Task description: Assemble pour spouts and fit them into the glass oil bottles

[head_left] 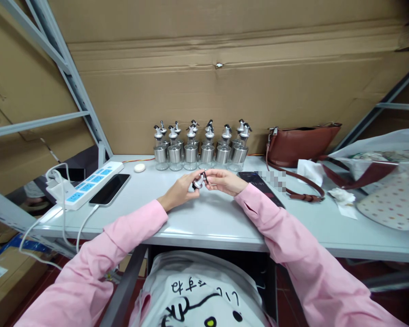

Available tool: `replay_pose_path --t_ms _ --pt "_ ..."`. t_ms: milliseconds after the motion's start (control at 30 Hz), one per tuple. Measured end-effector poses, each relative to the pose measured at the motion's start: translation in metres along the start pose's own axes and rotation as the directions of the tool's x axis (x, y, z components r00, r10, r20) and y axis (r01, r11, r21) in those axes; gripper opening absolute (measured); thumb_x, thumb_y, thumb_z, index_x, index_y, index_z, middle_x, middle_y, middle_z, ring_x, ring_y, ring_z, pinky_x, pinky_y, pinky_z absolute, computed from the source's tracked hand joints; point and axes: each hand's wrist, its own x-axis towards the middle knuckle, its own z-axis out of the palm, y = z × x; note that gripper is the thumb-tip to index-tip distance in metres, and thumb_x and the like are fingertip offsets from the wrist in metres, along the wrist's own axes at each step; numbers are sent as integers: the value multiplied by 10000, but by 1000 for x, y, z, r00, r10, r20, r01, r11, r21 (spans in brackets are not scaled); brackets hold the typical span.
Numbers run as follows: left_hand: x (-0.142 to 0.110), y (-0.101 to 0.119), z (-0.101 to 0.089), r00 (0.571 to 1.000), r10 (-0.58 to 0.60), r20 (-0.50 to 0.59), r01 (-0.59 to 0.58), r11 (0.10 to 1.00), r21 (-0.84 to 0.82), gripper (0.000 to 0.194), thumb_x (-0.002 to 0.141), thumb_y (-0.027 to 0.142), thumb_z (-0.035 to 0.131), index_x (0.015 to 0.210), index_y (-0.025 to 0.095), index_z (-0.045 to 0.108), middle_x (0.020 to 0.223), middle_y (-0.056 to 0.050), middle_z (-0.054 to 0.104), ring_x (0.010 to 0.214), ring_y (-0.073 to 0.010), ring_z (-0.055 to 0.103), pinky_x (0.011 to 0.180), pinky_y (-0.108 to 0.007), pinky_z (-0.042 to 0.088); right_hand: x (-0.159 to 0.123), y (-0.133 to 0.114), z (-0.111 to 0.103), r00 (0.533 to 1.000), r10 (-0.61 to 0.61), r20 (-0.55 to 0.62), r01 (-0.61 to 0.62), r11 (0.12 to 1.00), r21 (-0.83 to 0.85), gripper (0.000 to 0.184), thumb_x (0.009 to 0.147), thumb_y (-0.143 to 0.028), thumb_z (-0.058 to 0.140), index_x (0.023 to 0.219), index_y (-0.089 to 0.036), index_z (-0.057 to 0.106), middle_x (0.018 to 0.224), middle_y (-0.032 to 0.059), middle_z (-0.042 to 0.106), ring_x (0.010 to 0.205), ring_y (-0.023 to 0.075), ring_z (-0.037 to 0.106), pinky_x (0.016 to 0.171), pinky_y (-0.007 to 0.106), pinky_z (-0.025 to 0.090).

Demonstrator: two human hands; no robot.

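A small silver and black pour spout (198,182) is held between my two hands above the table. My left hand (182,190) grips its body, with fingers and thumb closed around it. At the spout's black flap, my right hand (224,180) pinches with thumb and fingertips; the fingers partly cover that end. Behind my hands stand several glass bottles (191,155) with brushed metal sleeves, lined up in rows. They carry similar silver spouts with black flaps.
On the left lie a white power strip (92,184) and a phone (111,190) with a cable. A round white object (139,168) sits near the bottles. To the right are a dark phone (259,186), a brown handbag (300,143), crumpled tissue (342,197) and a dotted bag (391,200).
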Motion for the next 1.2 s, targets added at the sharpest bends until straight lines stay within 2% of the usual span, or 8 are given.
replay_pose_path --t_ms 233,433,567,933,1200 --pt "0 0 1 997 -65 39 62 995 81 640 694 133 551 1302 176 355 1058 -73 605 939 -187 588 862 -320 458 -2 -3 2 997 -22 74 28 996 -86 357 605 -354 772 876 -145 672 787 18 626 729 99 567 637 227 461" --pt "0 3 -1 996 -78 39 72 986 147 641 667 117 546 1281 186 372 1020 -55 626 929 -187 576 853 -314 449 3 2 2 991 -127 49 133 975 -180 337 619 -370 760 853 -149 659 733 -7 614 590 60 503 596 213 414" --pt "0 5 -1 995 -86 44 79 985 154 648 651 97 536 1273 185 378 976 -40 632 883 -175 574 826 -297 448 4 5 2 983 -168 74 180 957 -227 354 629 -415 745 839 -148 646 730 -11 599 573 59 489 587 215 401" --pt "1 6 -2 995 -89 46 79 981 174 641 642 90 539 1258 196 400 830 10 640 720 -140 556 795 -289 438 3 2 7 974 -213 78 227 922 -314 403 631 -477 721 850 -155 619 744 1 576 598 77 476 589 225 428" --pt "2 5 -1 994 -88 61 71 969 238 621 671 126 544 1272 183 400 920 -19 662 754 -150 576 842 -306 422 8 9 6 975 -218 29 216 922 -322 433 592 -509 732 816 -172 582 691 -19 534 571 80 478 574 239 442"
